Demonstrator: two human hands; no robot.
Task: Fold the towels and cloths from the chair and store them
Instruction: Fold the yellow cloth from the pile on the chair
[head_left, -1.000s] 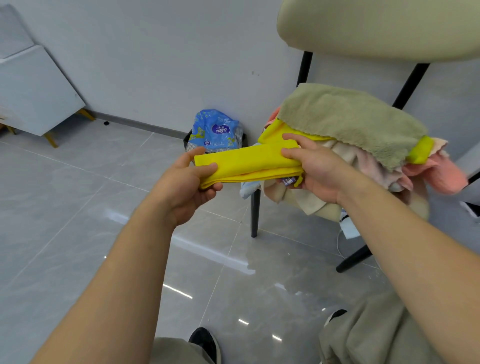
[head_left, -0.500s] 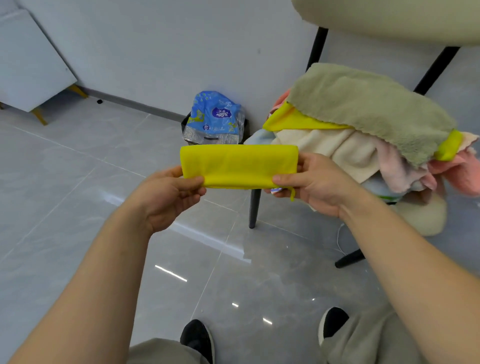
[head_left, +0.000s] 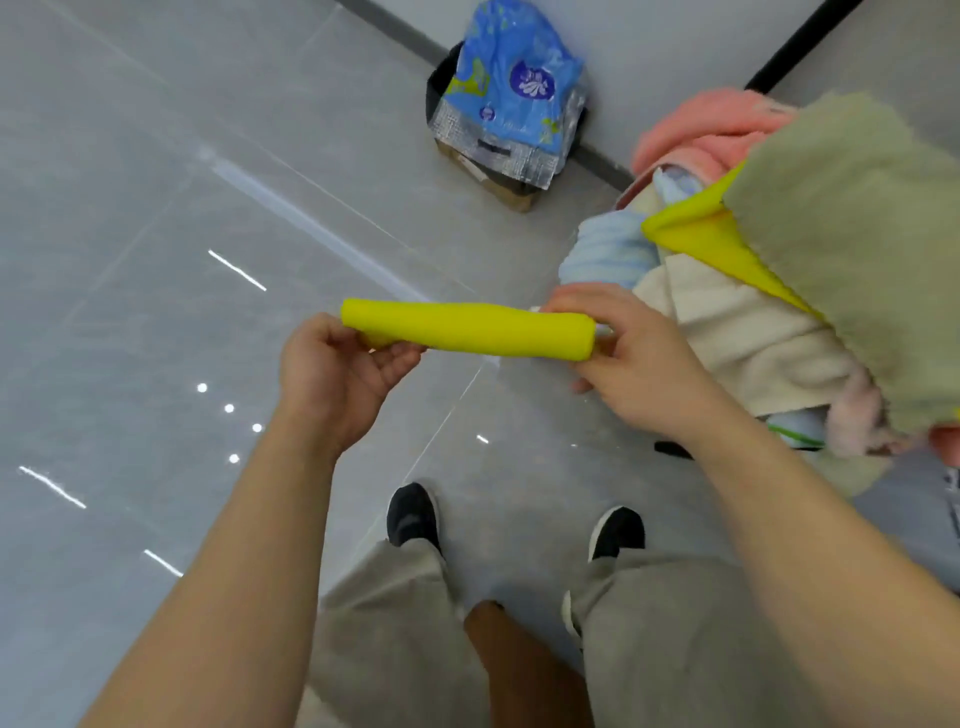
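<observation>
- The yellow cloth (head_left: 467, 332) is a narrow folded strip held level in the air above the floor (head_left: 156, 208), its length running from 9 to 3 o'clock.
- The left hand (head_left: 332, 374) pinches the 9 o'clock end between thumb and curled fingers. The right hand (head_left: 628, 358) grips the 3 o'clock end, with its fingers wrapped over it.
- This cloth looks nearly folded. The next move probably calls for bringing the two ends together to halve its length, then carrying it off. No storage place is in view.
- At 3 o'clock of the cloth, just past the right hand, the pile of towels (head_left: 737, 338) lies unfolded, with a green towel (head_left: 857, 249) on top.
- At 12 o'clock a blue packet (head_left: 514, 88) stands by the wall.
- Half a second ago the cloth showed as a broad band; now it is slimmer. The view has tipped down, so the shoes (head_left: 413, 514) show fully.
</observation>
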